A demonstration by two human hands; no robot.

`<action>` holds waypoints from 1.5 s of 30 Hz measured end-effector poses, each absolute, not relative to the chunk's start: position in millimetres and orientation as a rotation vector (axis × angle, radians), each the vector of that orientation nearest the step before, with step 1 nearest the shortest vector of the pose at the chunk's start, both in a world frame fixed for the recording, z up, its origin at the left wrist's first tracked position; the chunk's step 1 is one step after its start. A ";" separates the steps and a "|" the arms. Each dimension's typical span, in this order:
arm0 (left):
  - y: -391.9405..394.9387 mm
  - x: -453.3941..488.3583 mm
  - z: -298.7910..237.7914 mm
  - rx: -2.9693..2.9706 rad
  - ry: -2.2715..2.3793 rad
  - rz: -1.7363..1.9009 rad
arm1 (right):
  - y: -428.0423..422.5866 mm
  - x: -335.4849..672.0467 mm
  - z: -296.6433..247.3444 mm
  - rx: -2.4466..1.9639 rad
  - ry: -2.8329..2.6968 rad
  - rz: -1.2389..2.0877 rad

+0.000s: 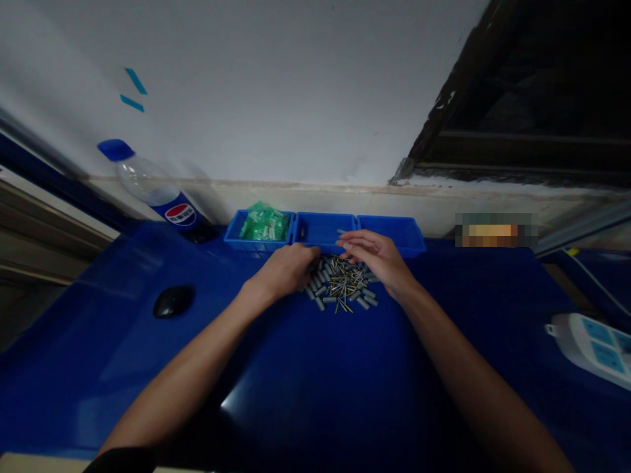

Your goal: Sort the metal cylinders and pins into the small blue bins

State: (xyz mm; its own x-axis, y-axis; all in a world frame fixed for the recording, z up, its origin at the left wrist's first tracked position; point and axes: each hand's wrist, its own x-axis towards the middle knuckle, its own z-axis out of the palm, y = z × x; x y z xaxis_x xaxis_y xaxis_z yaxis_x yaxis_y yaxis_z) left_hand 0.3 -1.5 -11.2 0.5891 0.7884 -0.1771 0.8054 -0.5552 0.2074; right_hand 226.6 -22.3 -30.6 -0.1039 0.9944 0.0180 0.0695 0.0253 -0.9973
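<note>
A pile of small grey cylinders [320,305] and thin brass-and-silver pins [345,279] lies on the blue table surface. At its left edge, my left hand [288,268] is closed with fingers curled down; whatever is in the fingertips is hidden. My right hand [377,257] hovers over the pile's far right side. Its thumb and fingers are pinched around a small grey cylinder [341,232], whose end shows past the fingertips. Just behind the hands stands the middle blue bin [323,223], with a small dark piece [302,232] inside at its left.
A left blue bin [234,233] holds green plastic packets [266,223]; a right blue bin [411,236] adjoins the middle one. A cola bottle [158,194] leans at back left, near a black mouse [172,302]. A white power strip [591,345] lies at right.
</note>
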 end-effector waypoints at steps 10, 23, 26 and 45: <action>3.5 -1.8 -1.3 2.331 1.114 0.552 | -20.7 229.6 -39.9 -1.207 -1.466 1.321; -2.4 2.4 1.4 2.208 1.020 0.543 | -23.6 223.9 -45.4 -1.103 -1.421 1.492; -2.2 -3.5 0.8 2.390 1.075 0.291 | -22.2 223.7 -48.4 -1.156 -1.434 1.373; -13.0 -2.4 -8.5 2.477 1.287 -0.189 | -23.0 223.9 -35.5 -1.220 -1.365 1.214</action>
State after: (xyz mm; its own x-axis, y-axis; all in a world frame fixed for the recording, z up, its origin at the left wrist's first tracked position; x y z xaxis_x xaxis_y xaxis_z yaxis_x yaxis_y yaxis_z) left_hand -2.4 -13.0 -8.5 0.5804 0.7677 -0.2717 0.8134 -0.5306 0.2384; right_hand 223.9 -23.0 -35.5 -0.0965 0.9952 0.0167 0.0996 0.0263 -0.9947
